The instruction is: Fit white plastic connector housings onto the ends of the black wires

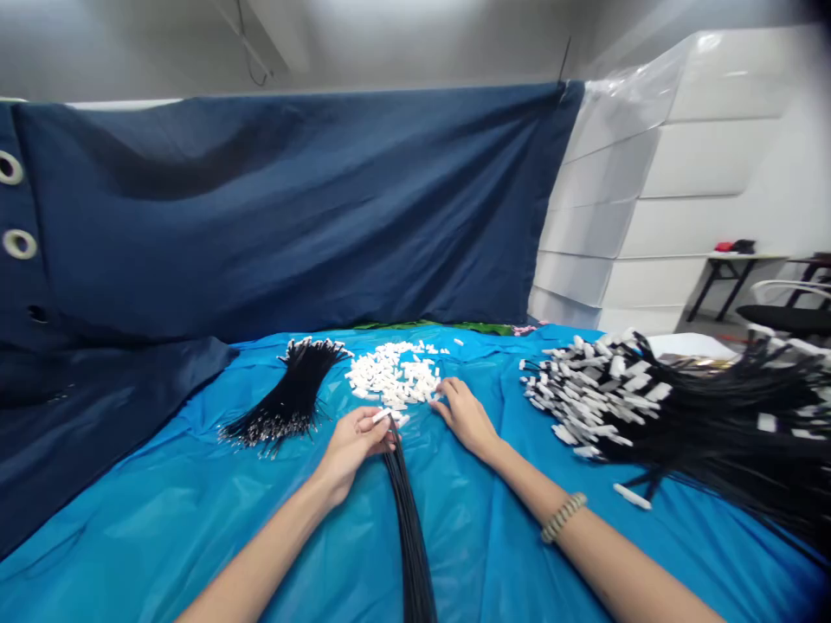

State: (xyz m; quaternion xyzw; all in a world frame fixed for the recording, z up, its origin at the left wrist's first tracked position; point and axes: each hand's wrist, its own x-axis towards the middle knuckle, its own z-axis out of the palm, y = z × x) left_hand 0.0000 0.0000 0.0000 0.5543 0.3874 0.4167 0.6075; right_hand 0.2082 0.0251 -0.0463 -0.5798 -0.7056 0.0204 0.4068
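Black cable bundle (410, 519), nearest, lies lengthwise on the blue-covered bench (195, 519), its end pinched with one white cap in left hand (354, 446) fingers. Right hand (464, 415), fingers spread loosely, touches the white cap pile (393, 376) for picking. Capped cables (649, 407) heaped right; uncapped bundle (292, 398) left.

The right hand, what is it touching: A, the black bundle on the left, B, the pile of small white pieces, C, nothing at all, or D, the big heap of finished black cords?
B: the right hand rests with its fingertips at the edge of the pile of small white pieces on the blue sheet.
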